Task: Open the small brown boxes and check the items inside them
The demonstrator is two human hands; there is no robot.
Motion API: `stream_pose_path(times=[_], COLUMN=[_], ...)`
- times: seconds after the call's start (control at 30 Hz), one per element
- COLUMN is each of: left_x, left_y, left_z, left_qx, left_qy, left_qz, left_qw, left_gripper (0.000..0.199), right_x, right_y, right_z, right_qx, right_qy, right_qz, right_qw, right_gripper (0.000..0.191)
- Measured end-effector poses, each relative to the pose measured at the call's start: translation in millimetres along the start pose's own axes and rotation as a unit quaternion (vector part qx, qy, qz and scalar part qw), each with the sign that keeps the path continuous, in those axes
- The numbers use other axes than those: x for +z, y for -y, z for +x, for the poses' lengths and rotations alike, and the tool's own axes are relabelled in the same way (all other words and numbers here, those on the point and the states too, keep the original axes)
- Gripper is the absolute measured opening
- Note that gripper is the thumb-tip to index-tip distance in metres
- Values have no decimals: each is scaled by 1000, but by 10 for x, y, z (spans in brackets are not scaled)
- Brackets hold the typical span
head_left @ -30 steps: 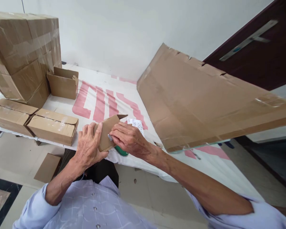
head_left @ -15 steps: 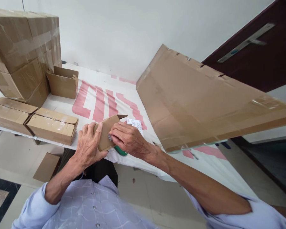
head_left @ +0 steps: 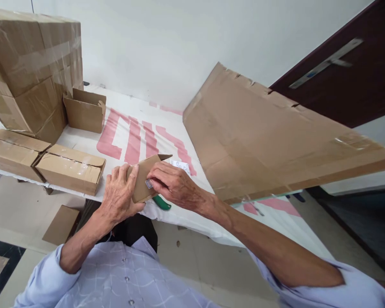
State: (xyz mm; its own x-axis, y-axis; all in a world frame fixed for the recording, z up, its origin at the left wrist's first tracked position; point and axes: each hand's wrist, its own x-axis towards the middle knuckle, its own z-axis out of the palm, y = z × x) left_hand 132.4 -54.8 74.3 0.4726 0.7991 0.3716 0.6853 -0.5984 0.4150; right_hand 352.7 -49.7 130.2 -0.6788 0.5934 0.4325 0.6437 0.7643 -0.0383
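Note:
A small brown cardboard box (head_left: 141,185) is tilted at the table's front edge, a flap standing up at its far end. My left hand (head_left: 120,190) grips its left side, thumb below and fingers over the top. Fingers pinched, my right hand (head_left: 170,182) holds a small grey-edged label (head_left: 149,184) against the box's face. A green object (head_left: 162,202) lies just below my right hand. Behind that hand, a white printed sheet (head_left: 181,166) rests on the cloth, partly covered.
Taped cartons (head_left: 28,64) are stacked at the left, with an open box (head_left: 85,111) beside them. Two closed boxes (head_left: 70,169) line the front-left edge. A large cardboard panel (head_left: 259,141) leans at the right. Another box (head_left: 60,224) is below the table.
The label shows a little more beside my right fingertips. Both hands stay on the box, and the view has shifted slightly.

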Motion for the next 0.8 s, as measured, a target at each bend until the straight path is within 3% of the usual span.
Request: stream_pose_path(times=[0.57, 0.8], left_x=[-28, -26], left_y=[-7, -25], left_z=[15, 13], left_qx=[-5, -11], left_qy=[13, 19], left_qz=[-11, 1], left_qw=[1000, 1000], left_gripper=[100, 101], right_x=[36, 15], right_y=[-24, -68], right_z=[5, 40], right_qx=[-15, -38], right_qy=[9, 66], right_qz=[-28, -64], right_qw=[999, 995], right_gripper=[23, 24])
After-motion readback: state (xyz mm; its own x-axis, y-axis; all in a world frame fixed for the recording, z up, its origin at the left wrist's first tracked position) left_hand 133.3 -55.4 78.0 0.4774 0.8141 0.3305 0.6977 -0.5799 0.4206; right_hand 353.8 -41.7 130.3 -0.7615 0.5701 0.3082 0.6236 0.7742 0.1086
